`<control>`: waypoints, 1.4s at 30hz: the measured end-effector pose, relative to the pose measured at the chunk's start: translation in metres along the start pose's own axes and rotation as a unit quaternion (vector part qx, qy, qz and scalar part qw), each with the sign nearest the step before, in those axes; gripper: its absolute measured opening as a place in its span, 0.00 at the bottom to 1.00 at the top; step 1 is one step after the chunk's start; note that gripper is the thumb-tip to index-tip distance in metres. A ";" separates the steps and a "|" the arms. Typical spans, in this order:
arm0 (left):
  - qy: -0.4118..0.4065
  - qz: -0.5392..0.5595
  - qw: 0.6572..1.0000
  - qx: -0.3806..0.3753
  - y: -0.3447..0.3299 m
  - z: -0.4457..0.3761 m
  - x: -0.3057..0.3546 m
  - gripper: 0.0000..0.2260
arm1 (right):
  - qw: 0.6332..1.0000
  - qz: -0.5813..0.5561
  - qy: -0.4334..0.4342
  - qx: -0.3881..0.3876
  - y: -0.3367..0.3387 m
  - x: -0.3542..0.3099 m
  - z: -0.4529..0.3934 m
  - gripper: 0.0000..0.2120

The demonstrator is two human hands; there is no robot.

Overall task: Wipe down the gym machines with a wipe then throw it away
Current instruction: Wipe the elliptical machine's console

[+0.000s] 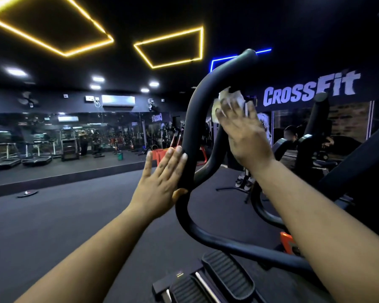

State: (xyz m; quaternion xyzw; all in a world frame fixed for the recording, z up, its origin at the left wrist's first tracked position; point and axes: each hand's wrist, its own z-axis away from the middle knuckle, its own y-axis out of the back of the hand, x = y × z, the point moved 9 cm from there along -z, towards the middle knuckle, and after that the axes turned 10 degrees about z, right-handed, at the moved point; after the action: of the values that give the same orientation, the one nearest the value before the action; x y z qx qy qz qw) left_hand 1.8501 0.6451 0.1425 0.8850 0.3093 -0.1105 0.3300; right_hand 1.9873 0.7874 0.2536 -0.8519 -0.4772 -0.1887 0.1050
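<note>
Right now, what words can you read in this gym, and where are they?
"CrossFit": big white letters on the dark wall above the windows, on the right.
"CrossFit" seen backwards: the same sign reflected in the mirror wall.
Small yellow marking on the pedal base at the bottom: too small to read.
Nothing else is readable.

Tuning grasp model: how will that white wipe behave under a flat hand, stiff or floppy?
Likely floppy: the wipe looks crumpled under the right hand on the black handle. Probably light, since straight fingers seem enough. It may slide on the smooth bar.
</note>
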 end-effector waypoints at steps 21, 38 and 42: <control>0.132 0.350 0.915 -0.149 -0.093 0.093 0.023 0.42 | 0.847 -0.385 -0.346 -0.119 -0.019 -0.160 0.211 0.18; 0.413 0.708 0.519 -0.244 -0.256 0.254 -0.086 0.11 | 0.504 -0.500 -0.642 -0.288 -0.158 -0.354 0.281 0.14; 0.441 0.713 0.482 -0.255 -0.290 0.267 -0.109 0.07 | 0.456 -0.500 -0.661 -0.325 -0.190 -0.376 0.301 0.15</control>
State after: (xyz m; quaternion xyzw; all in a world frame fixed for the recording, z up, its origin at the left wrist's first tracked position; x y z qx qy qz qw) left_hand 1.5865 0.5904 -0.1660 0.6120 -0.3079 0.6509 0.3271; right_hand 1.7140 0.7040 -0.1782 -0.3086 -0.6516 0.2694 -0.6384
